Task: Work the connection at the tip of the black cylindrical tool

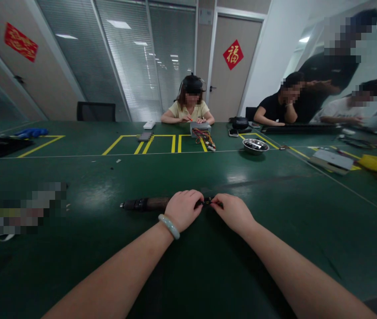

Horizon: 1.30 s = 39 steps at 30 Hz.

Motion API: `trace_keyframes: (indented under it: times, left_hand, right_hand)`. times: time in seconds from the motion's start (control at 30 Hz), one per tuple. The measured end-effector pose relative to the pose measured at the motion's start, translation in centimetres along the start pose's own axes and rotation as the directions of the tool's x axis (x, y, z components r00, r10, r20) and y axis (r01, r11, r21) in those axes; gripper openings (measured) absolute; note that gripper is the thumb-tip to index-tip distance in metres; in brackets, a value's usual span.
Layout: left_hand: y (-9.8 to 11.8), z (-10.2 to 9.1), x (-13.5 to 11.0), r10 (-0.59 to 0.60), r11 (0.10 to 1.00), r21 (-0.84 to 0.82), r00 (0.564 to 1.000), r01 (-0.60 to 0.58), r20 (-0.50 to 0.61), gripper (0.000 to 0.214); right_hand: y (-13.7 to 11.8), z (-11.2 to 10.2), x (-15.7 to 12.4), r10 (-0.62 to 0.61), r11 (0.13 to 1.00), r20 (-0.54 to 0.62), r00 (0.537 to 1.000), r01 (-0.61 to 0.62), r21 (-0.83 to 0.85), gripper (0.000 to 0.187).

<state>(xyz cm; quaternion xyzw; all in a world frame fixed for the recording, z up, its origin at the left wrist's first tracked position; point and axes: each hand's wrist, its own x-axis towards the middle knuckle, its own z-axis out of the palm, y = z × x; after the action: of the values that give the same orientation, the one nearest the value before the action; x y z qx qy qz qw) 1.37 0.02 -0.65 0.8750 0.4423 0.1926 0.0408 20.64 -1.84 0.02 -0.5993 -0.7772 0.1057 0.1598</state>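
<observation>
Your left hand [184, 209] curls around the right end of the dark tool [148, 204], lying near on the green table [85, 239], tip left. Right hand [234, 213] pinches a small dark piece [207, 201] there; exact fit hidden. Uneven pressure could roll the tool and slip that pinch. Steel bowl [255, 152]: far right.

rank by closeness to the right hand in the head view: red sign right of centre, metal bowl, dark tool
1. Dark tool: left of the right hand, partly covered by the left hand
2. Metal bowl: beyond the hand, slightly right
3. Red sign: farthest, on the door
</observation>
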Motion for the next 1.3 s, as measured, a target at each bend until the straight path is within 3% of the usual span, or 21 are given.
trace_keyframes:
  times: [0.23, 0.7, 0.97, 1.3]
  left_hand:
    - [0.0, -0.1, -0.1, 0.003, 1.000, 0.013, 1.000, -0.003, 0.012, 0.012]
    - [0.0, -0.1, -0.1, 0.008, 1.000, 0.004, 1.000, -0.008, -0.009, 0.010]
    - [0.1, -0.2, 0.0, -0.011, 1.000, 0.003, 1.000, 0.011, 0.026, 0.012]
    - [0.0, 0.0, 0.1, 0.002, 1.000, 0.003, 1.000, -0.002, 0.002, 0.010]
  right_hand:
    - [0.0, 0.7, 0.1, -0.076, 0.997, -0.042, 0.996, 0.077, 0.012, 0.012]
    - [0.0, 0.7, 0.2, -0.038, 0.997, -0.035, 0.999, 0.041, 0.072, 0.014]
    - [0.1, 1.1, 0.3, -0.082, 0.989, -0.046, 0.996, 0.087, 0.117, 0.014]
    - [-0.1, 1.5, 0.3, -0.168, 0.985, -0.100, 0.981, 0.164, -0.050, 0.018]
